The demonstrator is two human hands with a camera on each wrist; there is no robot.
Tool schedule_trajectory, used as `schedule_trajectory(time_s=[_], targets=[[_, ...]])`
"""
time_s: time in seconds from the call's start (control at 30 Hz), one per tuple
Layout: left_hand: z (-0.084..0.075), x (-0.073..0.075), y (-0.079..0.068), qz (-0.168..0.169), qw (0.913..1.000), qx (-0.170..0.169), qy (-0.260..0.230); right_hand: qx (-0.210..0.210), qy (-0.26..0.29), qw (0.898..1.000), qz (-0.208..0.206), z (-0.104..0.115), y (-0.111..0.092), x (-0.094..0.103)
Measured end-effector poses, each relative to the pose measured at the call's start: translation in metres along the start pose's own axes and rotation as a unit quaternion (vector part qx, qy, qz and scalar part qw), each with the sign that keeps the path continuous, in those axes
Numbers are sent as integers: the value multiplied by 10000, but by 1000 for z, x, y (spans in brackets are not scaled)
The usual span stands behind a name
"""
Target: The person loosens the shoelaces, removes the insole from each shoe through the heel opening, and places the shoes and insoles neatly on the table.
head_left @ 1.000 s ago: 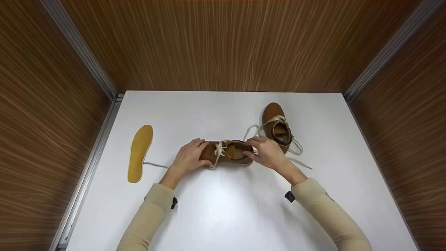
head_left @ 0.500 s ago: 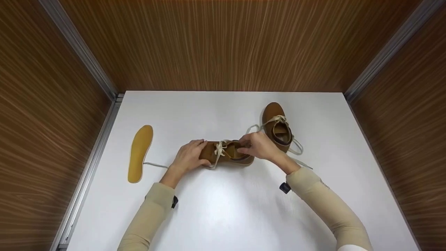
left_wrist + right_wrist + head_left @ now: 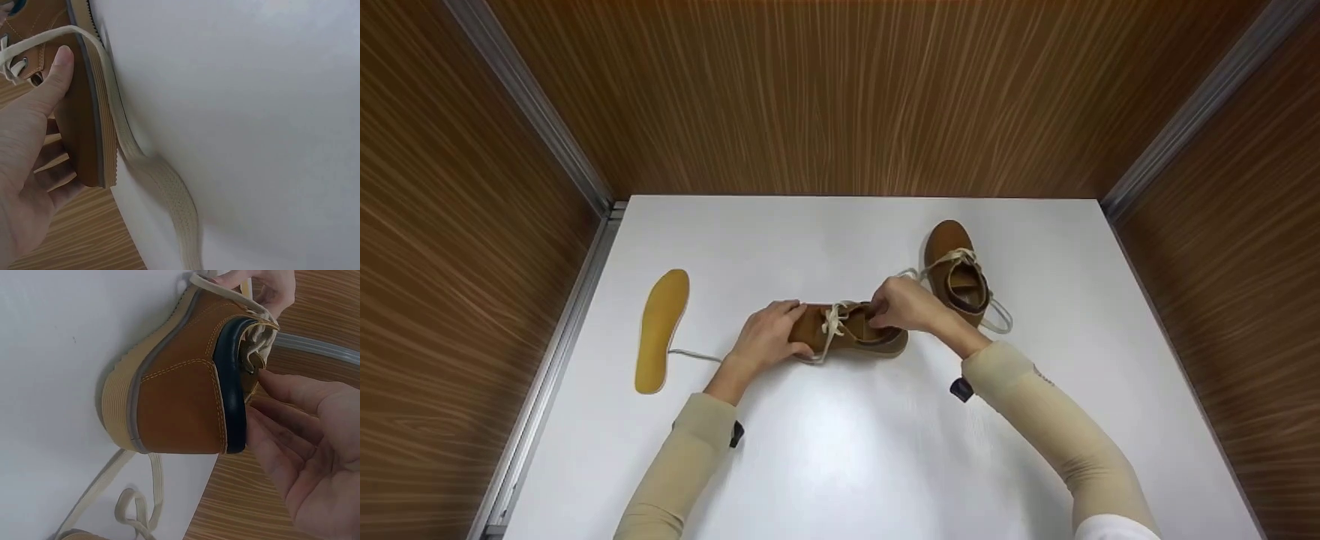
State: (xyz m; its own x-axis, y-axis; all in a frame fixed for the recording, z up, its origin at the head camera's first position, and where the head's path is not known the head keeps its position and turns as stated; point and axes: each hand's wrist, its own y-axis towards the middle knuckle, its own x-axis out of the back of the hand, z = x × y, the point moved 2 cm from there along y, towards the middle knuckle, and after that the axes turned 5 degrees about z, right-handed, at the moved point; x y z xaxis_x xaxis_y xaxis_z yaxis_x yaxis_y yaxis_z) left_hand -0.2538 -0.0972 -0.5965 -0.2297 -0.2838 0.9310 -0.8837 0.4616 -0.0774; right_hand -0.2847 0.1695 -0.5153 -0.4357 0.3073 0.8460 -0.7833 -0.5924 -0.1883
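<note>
A brown leather shoe (image 3: 810, 324) with cream laces (image 3: 833, 321) lies crosswise in the middle of the table, toe to the left. Around its toe my left hand (image 3: 766, 335) holds it, thumb (image 3: 61, 70) on the near side and fingers on the far side. My right hand (image 3: 910, 304) reaches over the heel into the opening, thumb and fingers bent. In the right wrist view the dark padded collar (image 3: 229, 382) hides the fingertips, so I cannot tell whether they pinch anything. A second brown shoe (image 3: 947, 241) stands just beyond, toe pointing away.
A yellow insole (image 3: 661, 330) lies at the table's left, with a lace end (image 3: 695, 354) touching its edge. Loose lace (image 3: 997, 316) loops beside the second shoe. Wood-grain panels (image 3: 840, 97) enclose the white table (image 3: 840, 450) at the back and sides.
My right hand has moved from the heel rim leftward and deeper into the shoe's opening, its forearm swinging left. My left hand, the second shoe and the insole stay put.
</note>
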Motion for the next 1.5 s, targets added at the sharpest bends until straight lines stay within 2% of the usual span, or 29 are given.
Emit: schedule_trajectory(time_s=[0.2,0.37,0.5,0.8,1.03,1.17,1.4,1.5], targets=[[-2,-2,0,-64,9998,-79,156,-228,98,9995,176,0,7,-4],[-4,-1,0,25,10000,-11,95,-389,41,9989,271,-2,12,-5],[-5,-1,0,6,10000,-33,73,-377,-241,9985,321,-1,14,-8],[-3,-1,0,-55,9998,-106,134,-280,-924,9952,144,5,18,-15],[-1,-4,0,-215,9991,-239,266,-204,-1391,9899,164,5,21,-25],[-1,-4,-1,-238,9991,-252,227,-163,-1212,9924,103,2,22,-28],[0,-3,-1,-196,9994,-220,154,-247,-436,9987,-31,-1,22,-25],[0,-3,-1,-207,9995,-229,115,-303,-405,9987,-18,0,22,-24]])
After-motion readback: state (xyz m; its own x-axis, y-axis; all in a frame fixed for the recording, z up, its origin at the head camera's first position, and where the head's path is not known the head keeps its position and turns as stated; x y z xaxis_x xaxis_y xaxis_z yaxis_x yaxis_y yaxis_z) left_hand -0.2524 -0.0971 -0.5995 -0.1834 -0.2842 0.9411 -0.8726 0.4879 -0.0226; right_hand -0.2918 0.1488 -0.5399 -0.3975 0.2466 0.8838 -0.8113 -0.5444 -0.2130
